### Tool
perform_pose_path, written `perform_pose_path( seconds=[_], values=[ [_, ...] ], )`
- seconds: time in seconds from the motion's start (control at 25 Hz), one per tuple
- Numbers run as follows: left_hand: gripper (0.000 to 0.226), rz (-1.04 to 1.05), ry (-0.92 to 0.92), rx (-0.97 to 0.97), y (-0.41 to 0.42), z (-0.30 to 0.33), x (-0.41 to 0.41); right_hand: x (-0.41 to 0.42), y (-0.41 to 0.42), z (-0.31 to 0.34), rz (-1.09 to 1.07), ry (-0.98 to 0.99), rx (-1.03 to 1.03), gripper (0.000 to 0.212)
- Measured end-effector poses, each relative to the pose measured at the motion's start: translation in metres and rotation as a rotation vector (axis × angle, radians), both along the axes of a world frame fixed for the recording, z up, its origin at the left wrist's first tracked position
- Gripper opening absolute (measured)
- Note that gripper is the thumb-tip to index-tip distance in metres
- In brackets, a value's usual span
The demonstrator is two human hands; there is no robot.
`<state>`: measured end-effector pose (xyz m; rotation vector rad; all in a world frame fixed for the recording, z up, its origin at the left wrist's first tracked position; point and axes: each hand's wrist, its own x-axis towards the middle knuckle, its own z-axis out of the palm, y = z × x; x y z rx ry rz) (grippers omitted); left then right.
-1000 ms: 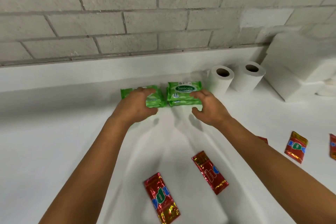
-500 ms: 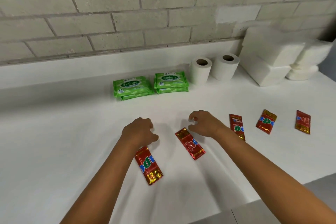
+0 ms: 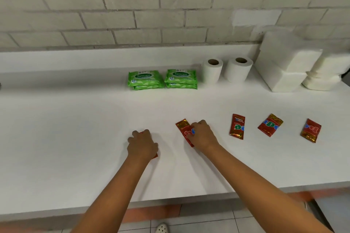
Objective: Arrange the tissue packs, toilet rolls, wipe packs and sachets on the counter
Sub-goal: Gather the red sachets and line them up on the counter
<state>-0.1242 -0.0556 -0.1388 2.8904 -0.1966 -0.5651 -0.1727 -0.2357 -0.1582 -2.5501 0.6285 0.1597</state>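
Both hands are down on the white counter [image 3: 75, 138] around mid-frame: the left hand [image 3: 142, 145] is curled over a red sachet [image 3: 155, 155] that's almost totally hidden under it, and the right hand [image 3: 203, 135] has its fingers pinching a second sachet [image 3: 182, 128] lying tilted just left of it. Three more sachets [image 3: 237, 126] [image 3: 270, 124] [image 3: 311, 130] sit in a loose row off to the right. Along the back wall there are two stacks of green wipe packs [image 3: 144, 80] [image 3: 181, 78], then two upright toilet rolls [image 3: 211, 71] [image 3: 239, 69], then white tissue packs [image 3: 284, 66] piled at upper right.
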Motion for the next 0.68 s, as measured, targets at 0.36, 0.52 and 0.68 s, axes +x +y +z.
perform_pose_path(
  seconds=[0.36,0.52,0.68],
  values=[
    [0.048,0.113,-0.009,-0.277,0.01,-0.006,0.003,0.001,0.001,-0.009,-0.039,-0.054,0.082,0.031],
    [0.046,0.098,-0.031,-0.303,0.011,-0.005,0.001,0.007,0.0,-0.009,-0.052,0.001,0.085,0.024],
    [0.045,0.036,-0.029,-0.409,0.019,-0.009,0.006,0.012,0.004,-0.004,0.0,0.141,-0.102,0.022]
  ],
)
